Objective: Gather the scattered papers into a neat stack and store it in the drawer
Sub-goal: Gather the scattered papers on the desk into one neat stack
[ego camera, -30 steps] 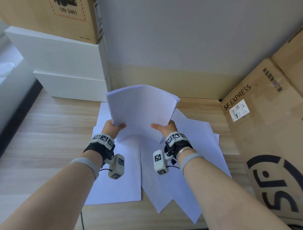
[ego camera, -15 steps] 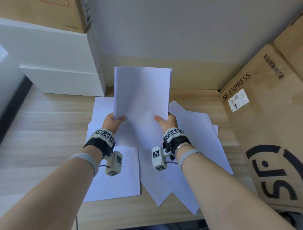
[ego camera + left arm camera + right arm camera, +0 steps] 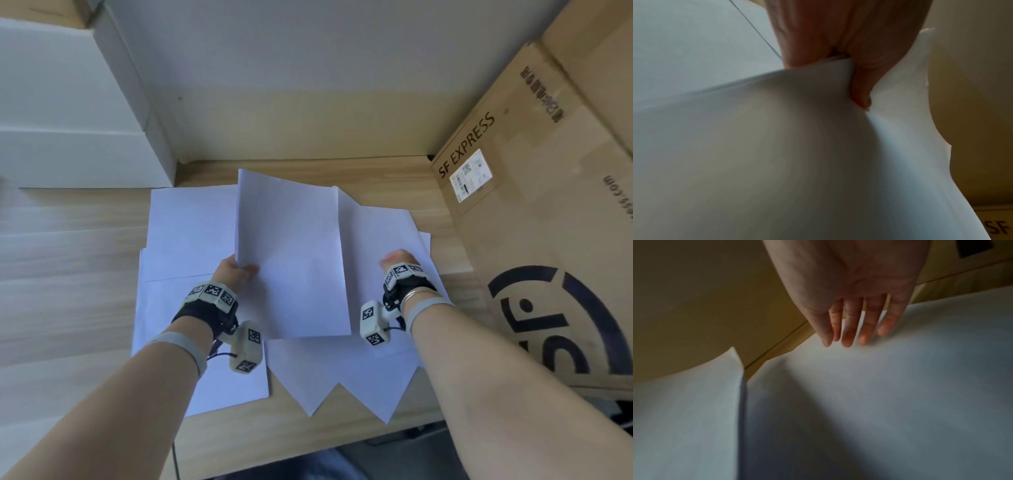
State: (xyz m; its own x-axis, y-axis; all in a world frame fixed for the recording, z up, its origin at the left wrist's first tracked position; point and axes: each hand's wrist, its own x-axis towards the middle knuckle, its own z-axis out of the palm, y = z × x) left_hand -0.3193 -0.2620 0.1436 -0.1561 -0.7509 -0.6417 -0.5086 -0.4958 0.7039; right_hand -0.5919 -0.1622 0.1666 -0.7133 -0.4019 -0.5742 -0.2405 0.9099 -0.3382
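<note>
A thin bundle of white sheets [image 3: 291, 260] hangs low over the desk, gripped at its left edge by my left hand [image 3: 236, 270]. In the left wrist view the thumb and fingers [image 3: 859, 91] pinch the held sheets [image 3: 777, 154]. My right hand [image 3: 397, 260] is off the bundle, to its right, with straight fingers [image 3: 849, 331] laid on a loose sheet [image 3: 879, 402] on the desk. More scattered white papers [image 3: 191, 233] lie spread under and around both hands. No drawer is in view.
A large SF Express cardboard box [image 3: 534, 212] stands along the right side of the wooden desk [image 3: 68, 274]. White boxes [image 3: 75, 120] are stacked at the back left against the wall. Paper corners [image 3: 339, 394] overhang the desk's front edge.
The bundle has come down from upright toward the desk. My right hand has let go of it and moved right onto a loose sheet; the left hand still holds it.
</note>
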